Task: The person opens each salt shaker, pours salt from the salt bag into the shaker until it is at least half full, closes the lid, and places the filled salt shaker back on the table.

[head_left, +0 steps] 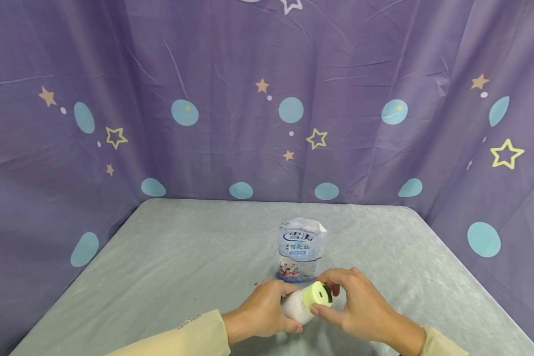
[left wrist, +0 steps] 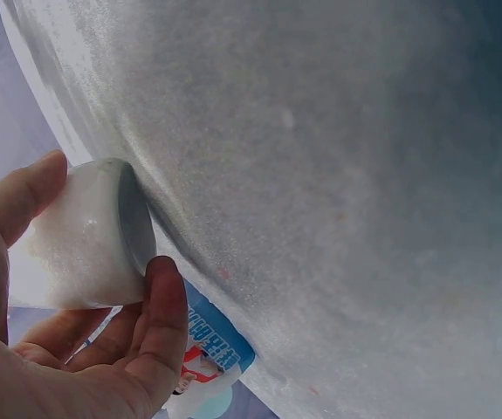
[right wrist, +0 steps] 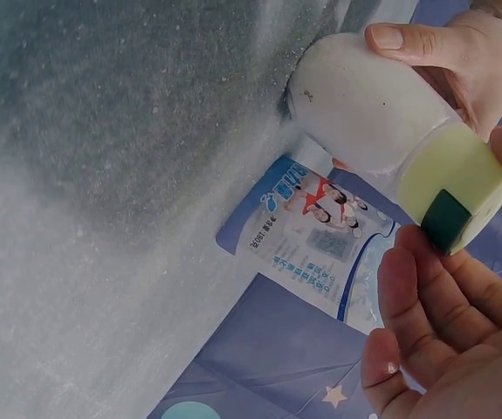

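Observation:
A salt shaker (head_left: 294, 307) of clear material, filled with white grains, leans at a slant between the hands. My left hand (head_left: 265, 310) holds its body, thumb on one side and fingers on the other; the left wrist view shows the shaker's grey base (left wrist: 135, 218). My right hand (head_left: 360, 301) grips the pale green lid (right wrist: 456, 179), thumb on one side and fingertips at the dark green flap (right wrist: 445, 220). Just behind the hands stands a blue and white salt pouch (head_left: 300, 252), its top edge uneven.
The grey cloth-covered table (head_left: 196, 242) spreads out on both sides of the pouch. A purple curtain (head_left: 231, 138) with stars and blue dots hangs behind the table and along its left and right sides. A few small reddish specks lie left of the pouch.

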`<state>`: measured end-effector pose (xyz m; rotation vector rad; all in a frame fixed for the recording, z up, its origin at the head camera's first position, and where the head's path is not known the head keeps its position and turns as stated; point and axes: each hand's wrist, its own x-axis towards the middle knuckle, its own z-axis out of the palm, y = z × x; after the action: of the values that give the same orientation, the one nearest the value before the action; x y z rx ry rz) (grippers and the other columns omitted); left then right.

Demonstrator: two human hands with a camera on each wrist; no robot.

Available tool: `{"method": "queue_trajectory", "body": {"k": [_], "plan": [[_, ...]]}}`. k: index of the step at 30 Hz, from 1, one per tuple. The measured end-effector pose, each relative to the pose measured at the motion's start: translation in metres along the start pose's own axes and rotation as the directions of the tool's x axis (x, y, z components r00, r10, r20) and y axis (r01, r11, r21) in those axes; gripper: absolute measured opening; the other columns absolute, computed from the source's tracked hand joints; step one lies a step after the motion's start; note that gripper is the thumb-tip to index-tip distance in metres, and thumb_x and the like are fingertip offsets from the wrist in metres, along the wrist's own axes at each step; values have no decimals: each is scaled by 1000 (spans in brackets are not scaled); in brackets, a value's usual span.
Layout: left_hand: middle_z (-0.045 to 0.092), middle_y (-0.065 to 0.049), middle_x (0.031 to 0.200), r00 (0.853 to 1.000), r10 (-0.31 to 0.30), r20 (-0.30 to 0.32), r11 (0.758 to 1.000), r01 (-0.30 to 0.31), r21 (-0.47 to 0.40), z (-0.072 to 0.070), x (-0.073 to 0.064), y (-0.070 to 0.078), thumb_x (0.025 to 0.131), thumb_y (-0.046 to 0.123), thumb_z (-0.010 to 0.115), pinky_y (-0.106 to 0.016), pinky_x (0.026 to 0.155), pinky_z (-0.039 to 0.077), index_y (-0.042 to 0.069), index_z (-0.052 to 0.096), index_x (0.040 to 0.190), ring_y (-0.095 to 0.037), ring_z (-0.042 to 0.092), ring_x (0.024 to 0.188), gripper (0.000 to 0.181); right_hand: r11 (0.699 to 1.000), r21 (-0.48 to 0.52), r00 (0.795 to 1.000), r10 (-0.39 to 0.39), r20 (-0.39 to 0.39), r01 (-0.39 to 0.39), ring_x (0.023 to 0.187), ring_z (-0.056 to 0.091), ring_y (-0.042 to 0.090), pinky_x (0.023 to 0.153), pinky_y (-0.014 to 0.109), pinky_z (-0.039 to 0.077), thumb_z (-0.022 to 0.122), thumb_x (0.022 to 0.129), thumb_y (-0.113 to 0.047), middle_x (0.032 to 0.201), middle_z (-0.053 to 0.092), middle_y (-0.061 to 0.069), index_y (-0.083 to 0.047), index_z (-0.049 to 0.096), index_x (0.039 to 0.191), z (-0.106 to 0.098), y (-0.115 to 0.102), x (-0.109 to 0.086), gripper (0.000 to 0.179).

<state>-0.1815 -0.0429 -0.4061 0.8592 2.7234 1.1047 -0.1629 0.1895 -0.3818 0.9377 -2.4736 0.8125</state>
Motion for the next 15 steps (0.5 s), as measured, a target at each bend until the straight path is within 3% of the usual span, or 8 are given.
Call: {"method": "queue_trajectory", "body": {"k": [8, 15], "plan": [[67, 22, 83, 1000, -8, 8, 1000, 8, -12, 0, 0, 1, 62, 22, 100, -24, 71, 46, 26, 78, 104, 2, 58, 72, 47, 999, -48, 999, 15, -43, -17, 67, 48, -3, 66, 24, 35, 89, 79, -44, 72, 54, -25, -36, 64, 87, 1, -1, 1, 27], [66, 23, 83, 1000, 8, -5, 1000, -8, 3, 0, 0, 0, 62, 23, 100, -24, 73, 44, 28, 78, 101, 3, 57, 73, 45, 994, -54, 995, 91, -40, -93, 61, 47, -4, 65, 25, 37, 85, 80, -50, 67, 52, -25, -36, 60, 78, 4, -3, 2, 30]]}}
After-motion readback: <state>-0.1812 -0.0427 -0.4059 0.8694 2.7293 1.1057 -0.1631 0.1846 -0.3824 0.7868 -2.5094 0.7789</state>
